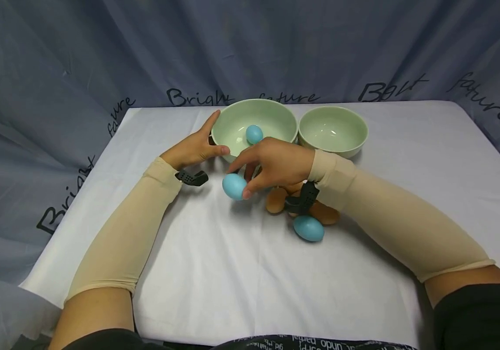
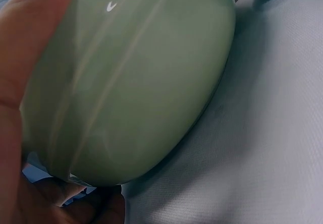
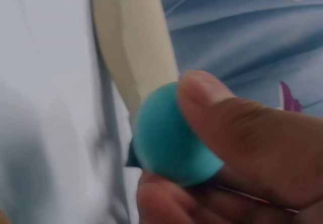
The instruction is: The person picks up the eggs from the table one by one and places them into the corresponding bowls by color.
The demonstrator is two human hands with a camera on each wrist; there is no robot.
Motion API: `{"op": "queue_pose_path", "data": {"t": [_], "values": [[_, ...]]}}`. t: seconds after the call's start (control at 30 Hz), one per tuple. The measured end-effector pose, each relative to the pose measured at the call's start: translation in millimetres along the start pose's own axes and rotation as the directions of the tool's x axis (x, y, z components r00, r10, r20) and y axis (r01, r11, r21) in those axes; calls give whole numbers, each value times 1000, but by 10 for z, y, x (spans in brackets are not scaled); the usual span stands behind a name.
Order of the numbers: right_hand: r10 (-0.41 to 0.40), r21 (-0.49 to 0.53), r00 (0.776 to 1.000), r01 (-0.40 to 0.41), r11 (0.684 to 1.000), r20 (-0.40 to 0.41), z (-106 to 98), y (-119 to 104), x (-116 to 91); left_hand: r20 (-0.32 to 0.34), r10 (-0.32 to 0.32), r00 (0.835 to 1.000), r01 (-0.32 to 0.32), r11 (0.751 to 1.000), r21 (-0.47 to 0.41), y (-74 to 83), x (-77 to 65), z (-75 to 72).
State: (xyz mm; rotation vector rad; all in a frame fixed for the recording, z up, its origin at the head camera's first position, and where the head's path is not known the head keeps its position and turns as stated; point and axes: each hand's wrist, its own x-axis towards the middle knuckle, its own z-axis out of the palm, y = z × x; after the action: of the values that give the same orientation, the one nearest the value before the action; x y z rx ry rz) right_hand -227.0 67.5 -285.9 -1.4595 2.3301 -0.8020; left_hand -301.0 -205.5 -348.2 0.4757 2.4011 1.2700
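Note:
A blue egg [image 1: 234, 186] is pinched between the thumb and fingers of my right hand [image 1: 276, 163], just in front of the larger green bowl [image 1: 276, 111]. The same egg [image 3: 171, 138] fills the middle of the right wrist view. My left hand [image 1: 195, 147] grips that bowl at its left side, thumb near the rim. In the left wrist view the bowl's outer wall [image 2: 146, 88] lies between thumb [image 2: 20, 57] and fingers. Another blue egg [image 1: 254, 134] lies inside this bowl. Under my right wrist are several brown eggs [image 1: 276, 200], partly hidden, with a blue egg [image 1: 308, 228] beside them.
A smaller green bowl [image 1: 333, 129] stands right of the larger one, with nothing visible inside. White cloth [image 1: 206, 272] covers the table. Behind it hangs a grey-blue curtain [image 1: 250, 48] with black lettering. My right forearm [image 1: 407, 223] crosses the table's right side.

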Motion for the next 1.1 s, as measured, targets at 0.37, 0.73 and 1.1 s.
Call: {"op": "queue_pose_path", "data": {"t": [0.37,0.73,1.1], "values": [[165,-133,948,-206,969,-271,-324,405,75,-19,12,1000,-12,1000,17,-2,0,33],[237,-70,943,-259,963,-234,-156,615,254,-13,28,1000,-27,999,31,6,13,2],[274,-161,960,-278,947,-53,-159,646,408,-21,9,1000,-9,999,34,-16,-1,12]]}}
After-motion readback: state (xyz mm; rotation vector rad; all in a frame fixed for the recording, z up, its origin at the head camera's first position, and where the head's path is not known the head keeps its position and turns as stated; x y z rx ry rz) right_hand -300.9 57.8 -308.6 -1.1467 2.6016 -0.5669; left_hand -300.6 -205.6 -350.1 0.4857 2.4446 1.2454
